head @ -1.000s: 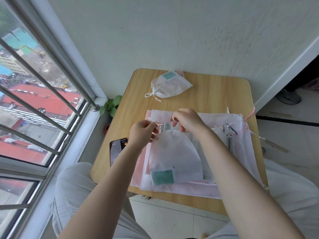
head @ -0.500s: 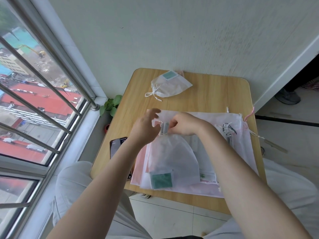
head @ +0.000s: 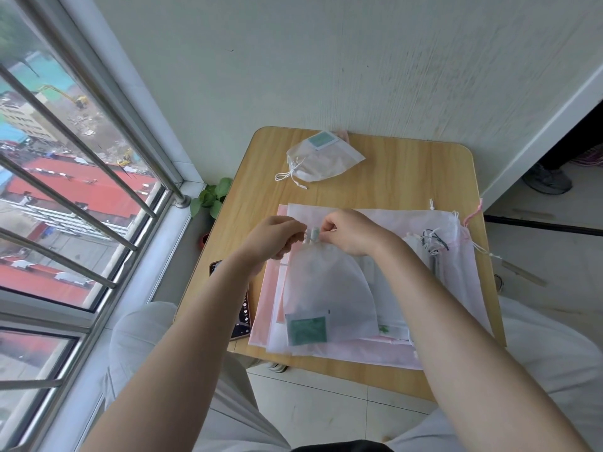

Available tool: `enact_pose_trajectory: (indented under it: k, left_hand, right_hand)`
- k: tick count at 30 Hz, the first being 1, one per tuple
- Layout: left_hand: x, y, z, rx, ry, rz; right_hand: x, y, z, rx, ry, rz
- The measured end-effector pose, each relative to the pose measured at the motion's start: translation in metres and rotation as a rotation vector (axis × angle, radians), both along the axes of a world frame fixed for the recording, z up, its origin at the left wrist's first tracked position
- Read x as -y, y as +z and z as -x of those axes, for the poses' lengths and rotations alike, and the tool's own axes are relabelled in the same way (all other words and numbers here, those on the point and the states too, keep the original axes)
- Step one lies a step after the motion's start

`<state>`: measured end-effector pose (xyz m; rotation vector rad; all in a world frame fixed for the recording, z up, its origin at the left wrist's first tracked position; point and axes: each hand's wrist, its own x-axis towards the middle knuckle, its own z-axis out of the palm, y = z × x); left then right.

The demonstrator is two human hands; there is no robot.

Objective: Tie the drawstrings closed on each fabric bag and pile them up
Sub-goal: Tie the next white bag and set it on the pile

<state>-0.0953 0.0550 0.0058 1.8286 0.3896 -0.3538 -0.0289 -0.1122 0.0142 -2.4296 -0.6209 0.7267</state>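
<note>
A white fabric bag point(head: 328, 295) with a green label lies on top of a stack of flat pink and white bags point(head: 385, 350) on the wooden table point(head: 401, 171). Its gathered neck point(head: 312, 235) sits between my hands. My left hand point(head: 275, 236) pinches the drawstring just left of the neck. My right hand point(head: 349, 231) pinches it just right of the neck. At the far left of the table rests a tied white bag point(head: 321, 159), its cords trailing toward me.
A phone point(head: 243, 313) lies at the table's left edge, partly under my left forearm. Loose dark and white cords point(head: 434, 239) lie on the stack's right side. A window with bars fills the left. A small plant point(head: 212, 197) stands on the floor by the table.
My hands closed in on the bag's neck from either side, and the neck is now bunched tightly between them. The bag shifted slightly on the stack.
</note>
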Motion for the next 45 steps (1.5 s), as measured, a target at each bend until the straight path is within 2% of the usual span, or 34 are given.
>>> enact_pose_trajectory:
  k: [6, 8, 11, 17, 20, 23, 27, 29, 32, 37, 41, 43, 45]
  left_hand:
    - [0.001, -0.005, 0.003, 0.053, -0.004, 0.309]
    - [0.001, -0.008, 0.003, 0.06, 0.007, 0.354]
    - [0.003, -0.011, 0.004, 0.071, 0.061, 0.298]
    - [0.011, -0.01, 0.0, 0.011, 0.239, 0.067]
    - [0.013, -0.01, 0.0, 0.003, 0.126, -0.06]
    - [0.015, -0.007, -0.001, -0.016, -0.004, -0.1]
    - [0.017, -0.009, -0.002, 0.005, -0.013, -0.137]
    - [0.016, -0.007, -0.002, 0.02, -0.014, -0.118]
    - [0.008, -0.006, -0.001, 0.008, 0.008, 0.009]
    - [0.002, -0.005, -0.002, -0.075, -0.044, 0.121]
    - [0.004, -0.008, -0.005, -0.109, 0.031, 0.2]
    - [0.005, -0.009, -0.006, -0.131, 0.066, 0.22]
    - [0.005, -0.011, -0.008, -0.141, 0.108, 0.246]
  right_hand:
    - [-0.004, 0.002, 0.003, 0.009, 0.018, -0.006]
    - [-0.003, 0.001, 0.002, 0.009, 0.003, -0.024]
    - [0.0, 0.0, -0.001, -0.037, -0.028, -0.092]
    - [0.006, 0.007, -0.007, -0.138, -0.128, -0.294]
    - [0.005, 0.012, -0.01, -0.148, -0.18, -0.379]
    - [-0.002, 0.018, -0.012, -0.155, -0.202, -0.46]
    - [-0.02, 0.025, -0.011, -0.169, -0.167, -0.676]
    - [-0.023, 0.025, -0.011, -0.114, -0.169, -0.744]
    - [-0.019, 0.014, -0.01, 0.007, -0.276, -0.697]
    - [-0.006, -0.005, -0.011, 0.006, -0.38, -0.586]
    - [-0.003, -0.01, -0.014, 0.022, -0.519, -0.543]
    - [-0.001, -0.01, -0.013, 0.016, -0.462, -0.496]
    - [0.0, -0.009, -0.01, -0.073, -0.269, -0.432]
